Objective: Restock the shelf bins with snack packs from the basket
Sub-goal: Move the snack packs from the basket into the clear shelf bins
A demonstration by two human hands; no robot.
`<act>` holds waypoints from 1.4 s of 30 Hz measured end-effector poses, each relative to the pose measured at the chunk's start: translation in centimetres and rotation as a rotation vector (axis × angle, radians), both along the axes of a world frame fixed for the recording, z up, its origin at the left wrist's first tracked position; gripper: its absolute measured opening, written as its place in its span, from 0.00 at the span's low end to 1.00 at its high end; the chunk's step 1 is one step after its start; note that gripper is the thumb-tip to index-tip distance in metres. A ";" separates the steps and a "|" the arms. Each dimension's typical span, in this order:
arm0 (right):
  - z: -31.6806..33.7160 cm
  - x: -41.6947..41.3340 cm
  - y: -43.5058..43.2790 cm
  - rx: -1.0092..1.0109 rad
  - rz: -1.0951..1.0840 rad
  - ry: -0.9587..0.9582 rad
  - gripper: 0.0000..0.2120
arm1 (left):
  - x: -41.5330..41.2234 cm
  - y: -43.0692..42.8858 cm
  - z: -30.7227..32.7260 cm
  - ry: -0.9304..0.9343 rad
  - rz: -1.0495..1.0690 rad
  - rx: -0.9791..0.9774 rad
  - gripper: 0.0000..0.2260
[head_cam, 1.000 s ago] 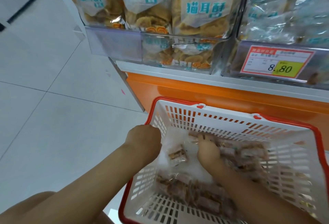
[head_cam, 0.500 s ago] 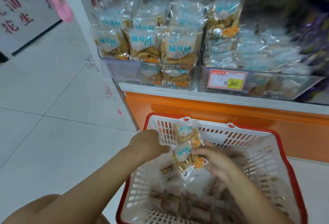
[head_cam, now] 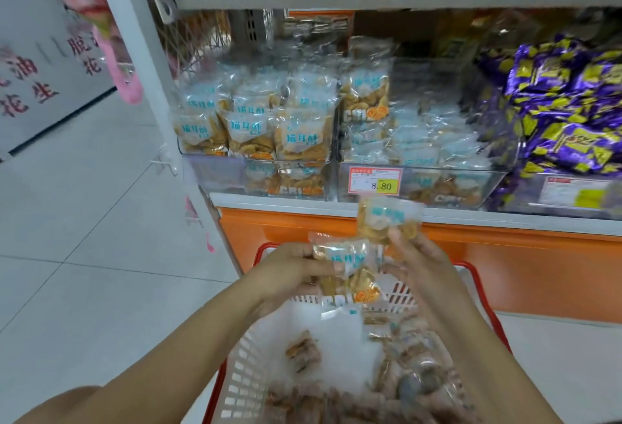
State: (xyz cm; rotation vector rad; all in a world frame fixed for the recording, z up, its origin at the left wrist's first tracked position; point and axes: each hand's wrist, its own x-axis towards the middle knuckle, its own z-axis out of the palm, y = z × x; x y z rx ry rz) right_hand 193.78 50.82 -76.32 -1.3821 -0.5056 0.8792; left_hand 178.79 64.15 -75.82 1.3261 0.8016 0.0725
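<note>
Your left hand (head_cam: 289, 275) is gripping a clear snack pack of golden crisps with a blue label (head_cam: 350, 268), held above the far end of the white plastic basket with the red rim (head_cam: 247, 369). Your right hand (head_cam: 424, 265) pinches a second clear crisp pack (head_cam: 387, 218) by its lower edge, higher up, in front of the orange shelf base (head_cam: 505, 265). Brown wrapped snacks (head_cam: 303, 349) lie in the basket. Just above, the left clear plastic shelf bin (head_cam: 215, 174) stands full of matching packs, beside the bin with the red price tag (head_cam: 375, 181). Purple-and-yellow packs (head_cam: 565, 120) pile to the right.
</note>
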 end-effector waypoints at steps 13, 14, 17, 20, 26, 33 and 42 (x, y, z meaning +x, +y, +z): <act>2.1 1.4 -1.4 -0.017 0.103 -0.334 0.07 | 3.4 -1.5 2.7 -0.114 0.105 0.097 0.18; 2.0 1.6 -1.4 -0.013 0.080 -0.350 0.07 | 3.7 -1.7 3.2 -0.114 0.109 0.073 0.22; 2.3 2.0 -1.5 0.008 0.043 -0.399 0.06 | 4.4 -2.1 4.2 -0.144 0.034 0.101 0.31; 2.6 2.4 -1.7 -0.018 -0.095 -0.618 0.10 | 5.0 -2.6 4.3 -0.158 -0.010 0.177 0.19; 3.3 3.2 -2.1 0.084 0.055 -0.490 0.31 | 6.3 -3.0 4.7 -0.244 -0.025 0.173 0.13; 4.0 4.7 -2.4 -0.015 0.236 -0.257 0.22 | 7.1 -2.6 5.7 -0.303 0.022 0.234 0.14; 9.5 8.1 2.8 0.035 -0.005 -0.366 0.15 | 7.1 1.4 6.9 -0.126 0.170 0.921 0.15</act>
